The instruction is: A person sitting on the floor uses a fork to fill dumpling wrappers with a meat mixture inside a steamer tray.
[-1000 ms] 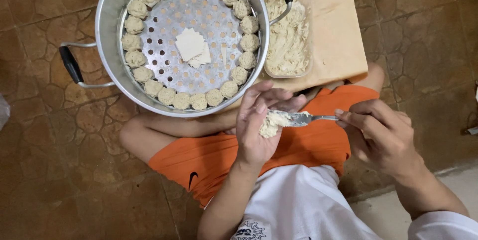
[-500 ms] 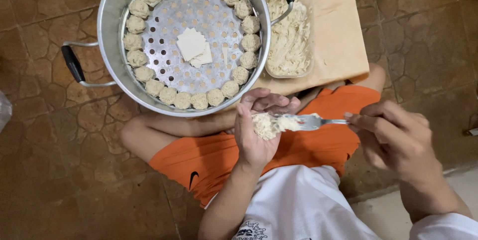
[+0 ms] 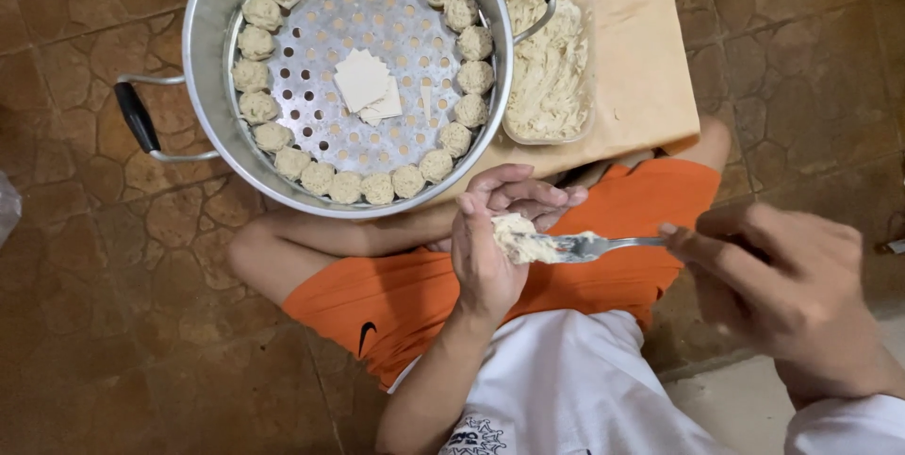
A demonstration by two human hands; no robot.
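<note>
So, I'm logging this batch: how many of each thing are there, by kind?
Formed dumplings: 20
Half-filled dumpling, left hand: 1
Fork, right hand: 1
Steamer pot: 1
Filling container: 1
Wrapper stack: 1
Total: 25

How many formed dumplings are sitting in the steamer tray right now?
20 dumplings, ringing the edge of the perforated steamer tray, gap at the top. One more, unfinished, lies in the left hand.

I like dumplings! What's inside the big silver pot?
Inside the pot, a ring of small dumplings sits on a holed steamer plate, with square wrappers in the middle. What lies under the plate is hidden.
</note>
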